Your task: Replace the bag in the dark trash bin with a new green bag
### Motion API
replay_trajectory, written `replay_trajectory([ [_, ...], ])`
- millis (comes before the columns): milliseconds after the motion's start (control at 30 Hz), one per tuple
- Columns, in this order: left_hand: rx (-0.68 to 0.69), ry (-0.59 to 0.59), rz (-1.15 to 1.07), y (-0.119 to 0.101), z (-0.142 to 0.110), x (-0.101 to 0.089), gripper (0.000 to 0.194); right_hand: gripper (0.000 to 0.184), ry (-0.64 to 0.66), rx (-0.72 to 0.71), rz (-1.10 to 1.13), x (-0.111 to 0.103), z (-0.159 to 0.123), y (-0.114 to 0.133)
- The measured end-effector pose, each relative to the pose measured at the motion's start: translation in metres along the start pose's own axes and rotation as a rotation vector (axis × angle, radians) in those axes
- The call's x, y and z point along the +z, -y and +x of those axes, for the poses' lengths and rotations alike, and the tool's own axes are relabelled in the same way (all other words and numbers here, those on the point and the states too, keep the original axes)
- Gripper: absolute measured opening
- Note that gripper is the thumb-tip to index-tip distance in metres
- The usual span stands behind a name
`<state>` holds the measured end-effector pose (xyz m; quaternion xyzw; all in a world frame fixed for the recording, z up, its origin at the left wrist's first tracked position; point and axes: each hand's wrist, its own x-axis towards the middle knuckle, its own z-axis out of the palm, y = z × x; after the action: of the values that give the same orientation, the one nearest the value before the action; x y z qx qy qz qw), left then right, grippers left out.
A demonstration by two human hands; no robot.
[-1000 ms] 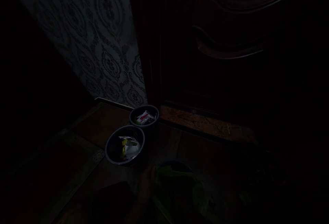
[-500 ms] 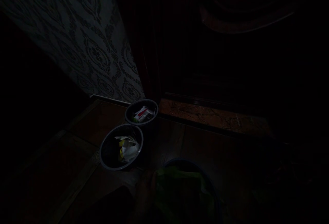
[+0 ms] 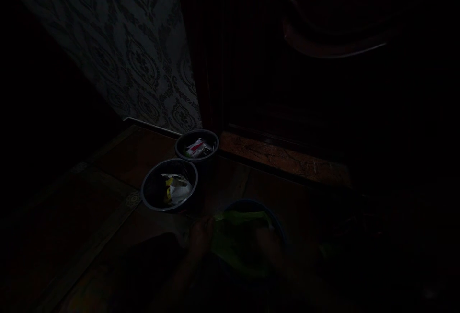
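Observation:
The scene is very dark. My left hand (image 3: pixel 201 237) grips the left edge of a green plastic bag (image 3: pixel 237 243) that lines a blue bucket (image 3: pixel 251 205) on the floor in front of me. My right hand (image 3: pixel 268 246) rests on the bag's right side, its fingers hard to make out. Beyond the bucket stand two dark round bins: the near bin (image 3: pixel 169 191) holds white and yellow wrappers, the far bin (image 3: pixel 197 146) holds a red and white packet.
Brown floor tiles (image 3: pixel 143 155) spread to the left. A patterned wall (image 3: pixel 136 54) rises at the back left. A dark wooden door (image 3: pixel 323 63) with a stone threshold (image 3: pixel 283 157) fills the right.
The view has shifted a little, so the bins sit higher in the picture. Both my hands have come into sight on the green bag at the bucket.

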<state>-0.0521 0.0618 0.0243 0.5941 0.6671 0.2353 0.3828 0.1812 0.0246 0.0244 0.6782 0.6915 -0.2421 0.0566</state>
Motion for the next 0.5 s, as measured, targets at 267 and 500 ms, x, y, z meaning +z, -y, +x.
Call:
replay_trajectory([
  [267,0.042,-0.029,-0.049,-0.005,-0.002,-0.003,0.033,0.037,-0.188,-0.060,-0.332,-0.026,0.023,-0.007],
  [500,0.009,-0.046,-0.104,-0.002,0.001,-0.004,0.028,0.031,-0.223,-0.034,-0.317,-0.008,0.029,-0.012],
])
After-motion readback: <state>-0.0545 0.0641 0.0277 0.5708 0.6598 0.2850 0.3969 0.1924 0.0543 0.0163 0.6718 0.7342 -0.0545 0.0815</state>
